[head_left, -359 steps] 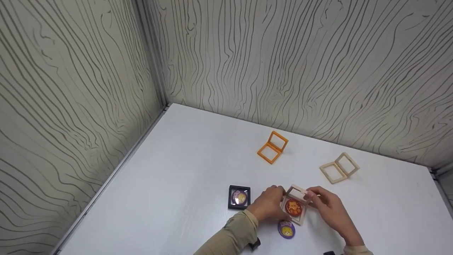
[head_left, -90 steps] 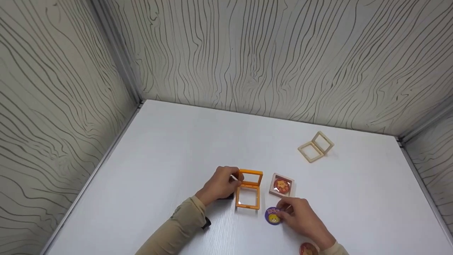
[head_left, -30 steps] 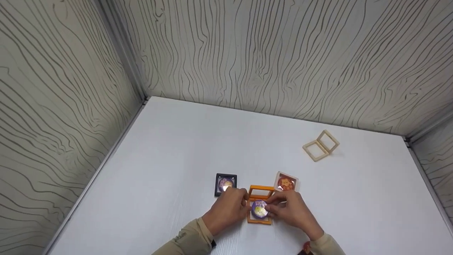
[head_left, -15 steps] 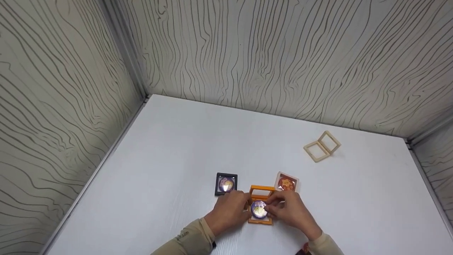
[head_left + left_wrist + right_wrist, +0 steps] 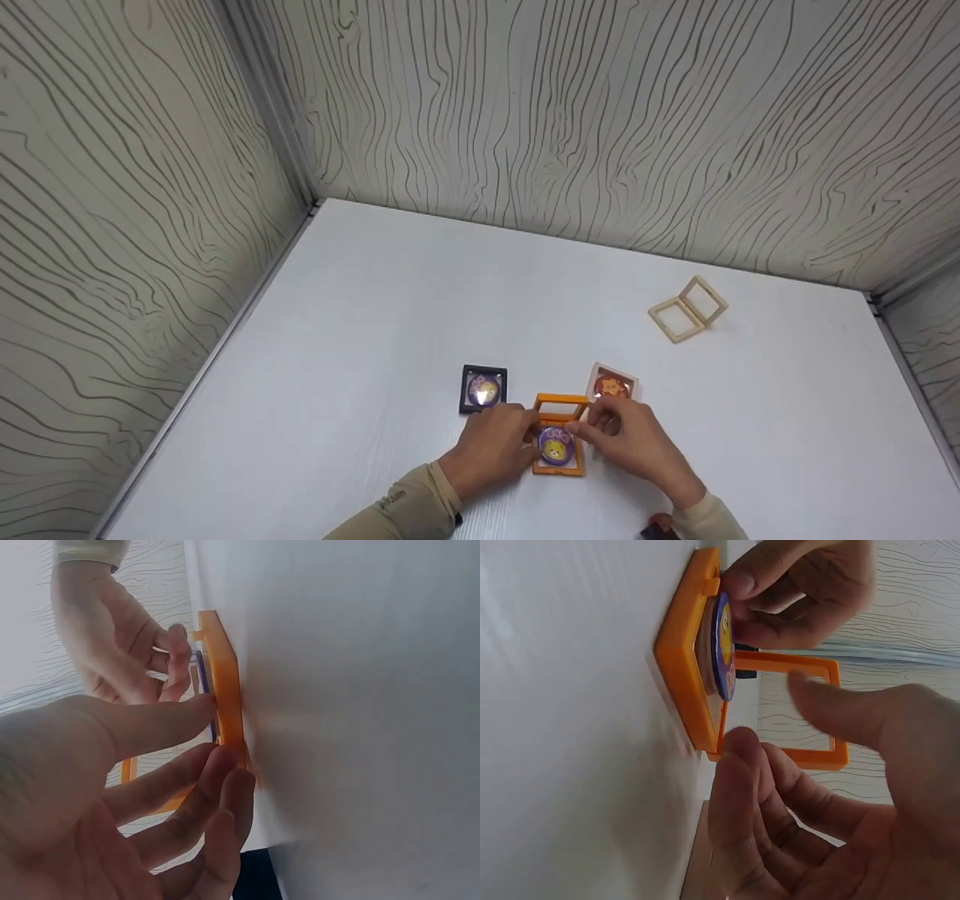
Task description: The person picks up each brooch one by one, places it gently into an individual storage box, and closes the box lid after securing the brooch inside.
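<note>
A round purple button badge (image 5: 556,448) with a yellow bear lies face up in the lower half of an orange display frame (image 5: 559,472), whose lid stands raised at the back. My left hand (image 5: 491,450) pinches the frame's left edge; in the left wrist view its thumb (image 5: 176,720) is above and its fingers are below. My right hand (image 5: 634,442) is at the frame's right side, beside the lid. In the right wrist view its thumb (image 5: 840,705) and fingers stand apart, with nothing between them, and the badge (image 5: 724,645) tilts slightly inside the frame.
A black case (image 5: 464,390) holding a purple badge lies behind my left hand. Behind my right hand is a pale pink case (image 5: 619,370) with a red badge. An opened wood-coloured frame (image 5: 661,327) stands farther back. Another red badge (image 5: 660,519) shows beside my right wrist.
The pink case was closed over its red badge and the orange frame brought forward. The purple badge went into the orange frame; my right hand has just let go of it and shifted right.
</note>
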A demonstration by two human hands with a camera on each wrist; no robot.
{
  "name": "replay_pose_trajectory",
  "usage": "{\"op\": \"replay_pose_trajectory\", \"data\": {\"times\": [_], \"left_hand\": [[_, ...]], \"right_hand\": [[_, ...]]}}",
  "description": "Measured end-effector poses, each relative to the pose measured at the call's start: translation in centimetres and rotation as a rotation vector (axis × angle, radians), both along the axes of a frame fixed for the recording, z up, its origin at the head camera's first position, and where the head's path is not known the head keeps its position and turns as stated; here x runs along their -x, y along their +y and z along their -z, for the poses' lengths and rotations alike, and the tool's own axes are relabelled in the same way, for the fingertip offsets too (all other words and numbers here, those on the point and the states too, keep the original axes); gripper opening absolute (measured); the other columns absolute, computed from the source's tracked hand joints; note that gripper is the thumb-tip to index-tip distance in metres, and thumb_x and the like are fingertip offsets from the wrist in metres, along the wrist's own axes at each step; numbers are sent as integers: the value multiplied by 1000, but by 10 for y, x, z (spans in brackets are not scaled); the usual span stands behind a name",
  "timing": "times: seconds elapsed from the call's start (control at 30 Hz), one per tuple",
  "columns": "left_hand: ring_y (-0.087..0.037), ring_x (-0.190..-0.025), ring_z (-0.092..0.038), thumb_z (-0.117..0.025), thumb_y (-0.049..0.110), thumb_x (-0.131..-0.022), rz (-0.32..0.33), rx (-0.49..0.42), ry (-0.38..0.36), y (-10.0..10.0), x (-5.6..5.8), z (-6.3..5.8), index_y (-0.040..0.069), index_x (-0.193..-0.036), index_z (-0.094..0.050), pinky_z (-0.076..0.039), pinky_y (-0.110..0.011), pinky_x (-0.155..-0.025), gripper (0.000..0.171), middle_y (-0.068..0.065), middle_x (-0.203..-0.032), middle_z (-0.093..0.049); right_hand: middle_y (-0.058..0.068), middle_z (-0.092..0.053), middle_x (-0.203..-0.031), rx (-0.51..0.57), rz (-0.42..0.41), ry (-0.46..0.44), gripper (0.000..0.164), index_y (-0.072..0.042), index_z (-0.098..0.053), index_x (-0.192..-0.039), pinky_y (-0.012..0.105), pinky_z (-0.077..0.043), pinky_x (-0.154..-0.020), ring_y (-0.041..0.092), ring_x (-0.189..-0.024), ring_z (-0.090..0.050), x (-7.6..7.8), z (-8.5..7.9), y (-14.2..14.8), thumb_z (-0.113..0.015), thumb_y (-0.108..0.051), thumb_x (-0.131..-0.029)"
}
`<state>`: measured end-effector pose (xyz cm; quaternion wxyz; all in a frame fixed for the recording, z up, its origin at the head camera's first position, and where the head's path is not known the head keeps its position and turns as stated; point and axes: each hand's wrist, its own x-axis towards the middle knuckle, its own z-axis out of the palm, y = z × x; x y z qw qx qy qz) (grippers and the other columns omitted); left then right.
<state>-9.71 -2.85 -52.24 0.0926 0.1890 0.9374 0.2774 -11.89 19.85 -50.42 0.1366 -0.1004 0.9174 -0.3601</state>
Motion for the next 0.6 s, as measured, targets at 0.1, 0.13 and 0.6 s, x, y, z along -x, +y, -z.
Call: {"op": "replay_pose_trajectory", "data": {"times": [0.1,0.13,0.6], "left_hand": [[0,-71,-51,-80,30,-85,5,-21,-23,-1,-1,-1,19,-101,-74,-45,-20,-63,21,13,-81,-60],[0,-72,-51,-82,32,-83,10,-30,-33,-2,-1,-2,19,-104,-74,-46,-20,-64,26,13,-82,-61],[-2,-77,-52,-95,32,-64,100,-4,-17,-10,-4,-1,20,-111,-68,-47,-22,-70,56,11,-90,-60]], "right_hand": [[-1,-66,-84,24,55,-16,40,-12,-61,-94,25,-47,-61,11,-74,-61,2,-5,3,-66,-52,-92],[1,-67,-87,45,66,-24,40,-11,-60,-98,26,-48,-62,13,-77,-63,3,-6,3,-62,-51,-95],[10,-70,-106,191,55,-42,46,-8,-65,-118,29,-58,-72,25,-95,-68,2,0,-2,-39,-45,-107]]}}
